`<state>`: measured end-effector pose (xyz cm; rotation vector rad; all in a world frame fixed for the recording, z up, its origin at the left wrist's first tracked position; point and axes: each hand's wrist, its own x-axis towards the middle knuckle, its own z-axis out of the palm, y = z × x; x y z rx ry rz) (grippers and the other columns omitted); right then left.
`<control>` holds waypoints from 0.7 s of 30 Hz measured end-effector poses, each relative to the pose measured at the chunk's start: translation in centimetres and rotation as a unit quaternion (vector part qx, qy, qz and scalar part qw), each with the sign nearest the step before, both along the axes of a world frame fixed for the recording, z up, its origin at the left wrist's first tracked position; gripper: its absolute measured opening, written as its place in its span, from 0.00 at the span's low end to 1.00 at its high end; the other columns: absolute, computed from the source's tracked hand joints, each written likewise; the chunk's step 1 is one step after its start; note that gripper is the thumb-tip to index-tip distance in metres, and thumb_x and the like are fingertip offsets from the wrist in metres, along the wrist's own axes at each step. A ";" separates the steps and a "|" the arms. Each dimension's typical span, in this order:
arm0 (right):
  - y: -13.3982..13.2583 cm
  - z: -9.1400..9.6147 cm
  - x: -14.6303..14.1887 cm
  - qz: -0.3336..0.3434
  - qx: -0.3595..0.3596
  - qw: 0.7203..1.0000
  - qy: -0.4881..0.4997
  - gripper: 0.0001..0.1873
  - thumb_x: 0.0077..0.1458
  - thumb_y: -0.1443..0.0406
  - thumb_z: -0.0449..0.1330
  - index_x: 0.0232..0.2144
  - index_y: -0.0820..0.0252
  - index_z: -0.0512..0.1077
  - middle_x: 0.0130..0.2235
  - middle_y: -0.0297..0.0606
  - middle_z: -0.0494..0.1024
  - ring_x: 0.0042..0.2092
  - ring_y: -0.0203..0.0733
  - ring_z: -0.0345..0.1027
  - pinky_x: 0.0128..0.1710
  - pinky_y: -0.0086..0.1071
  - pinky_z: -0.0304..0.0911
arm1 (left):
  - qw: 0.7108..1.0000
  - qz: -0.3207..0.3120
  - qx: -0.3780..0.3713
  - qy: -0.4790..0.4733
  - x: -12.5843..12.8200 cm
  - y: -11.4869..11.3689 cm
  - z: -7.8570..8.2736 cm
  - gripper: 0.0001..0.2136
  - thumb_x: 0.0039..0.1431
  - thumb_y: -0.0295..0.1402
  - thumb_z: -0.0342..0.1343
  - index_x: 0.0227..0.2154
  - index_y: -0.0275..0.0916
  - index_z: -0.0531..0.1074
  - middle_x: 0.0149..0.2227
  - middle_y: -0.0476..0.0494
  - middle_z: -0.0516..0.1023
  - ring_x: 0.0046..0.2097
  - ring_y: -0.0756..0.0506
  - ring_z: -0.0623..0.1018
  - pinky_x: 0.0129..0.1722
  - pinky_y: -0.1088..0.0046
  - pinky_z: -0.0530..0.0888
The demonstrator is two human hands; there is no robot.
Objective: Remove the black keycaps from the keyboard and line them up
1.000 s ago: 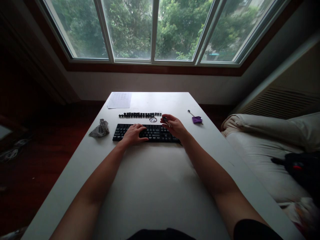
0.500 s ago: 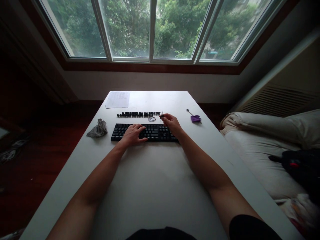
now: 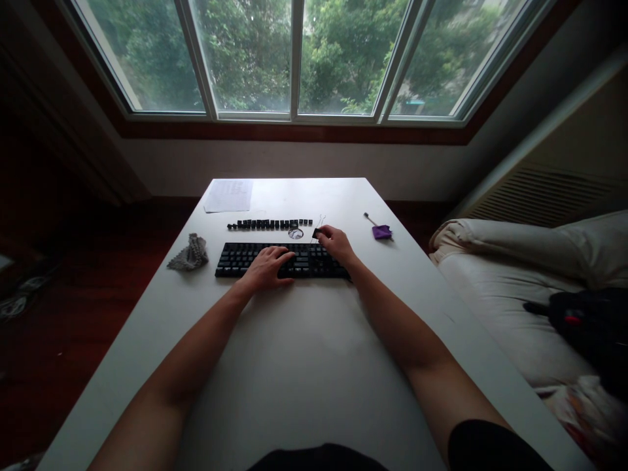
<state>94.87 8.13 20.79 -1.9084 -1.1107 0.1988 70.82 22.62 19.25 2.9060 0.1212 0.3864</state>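
A black keyboard [image 3: 235, 260] lies across the white table [image 3: 304, 366]. My left hand [image 3: 266, 267] rests flat on its middle keys, fingers stretched out. At the keyboard's far right edge, my right hand [image 3: 333, 243] pinches a small black keycap [image 3: 316, 232], with a thin wire tool [image 3: 320, 220] sticking up beside it. Behind the keyboard runs a row of loose black keycaps [image 3: 269, 224]. A small round object [image 3: 296, 233] lies between that row and the keyboard.
A grey crumpled cloth [image 3: 188, 254] lies left of the keyboard. A sheet of paper [image 3: 228, 195] sits at the table's far left. A purple brush-like tool [image 3: 379, 229] lies to the right. A bed with pillows [image 3: 530, 261] flanks the table's right side.
My right hand has moved forward and lowered from above the keyboard to its far edge, now pinching a keycap. The left hand stayed on the keys.
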 end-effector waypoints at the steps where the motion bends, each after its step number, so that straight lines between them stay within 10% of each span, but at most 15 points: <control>1: 0.0 0.0 0.0 0.005 -0.002 1.000 -0.004 0.14 0.59 0.56 0.57 0.38 0.58 0.76 0.33 0.36 0.80 0.34 0.41 0.71 0.38 0.33 0.65 | 1.000 -0.002 -0.001 0.000 0.0 0.0 0.0 0.37 0.53 0.50 0.66 0.65 0.50 0.64 0.65 0.38 0.65 0.64 0.32 0.65 0.66 0.50 0.60; 15: 0.1 -0.9 1.2 -0.007 -0.014 0.999 -0.033 0.13 0.62 0.57 0.57 0.41 0.57 0.77 0.35 0.37 0.81 0.35 0.41 0.73 0.41 0.33 0.65 | 1.000 -0.001 -0.005 -0.009 0.0 0.1 -0.2 0.35 0.55 0.46 0.65 0.65 0.50 0.65 0.64 0.39 0.66 0.64 0.33 0.65 0.66 0.50 0.61; 21: -0.2 -0.6 1.6 0.088 -0.055 0.994 -0.025 0.13 0.61 0.58 0.58 0.41 0.58 0.77 0.32 0.35 0.81 0.35 0.40 0.72 0.40 0.31 0.65 | 1.000 0.000 -0.006 -0.008 0.1 0.2 -0.3 0.34 0.55 0.46 0.65 0.65 0.50 0.65 0.64 0.39 0.66 0.64 0.33 0.65 0.66 0.50 0.61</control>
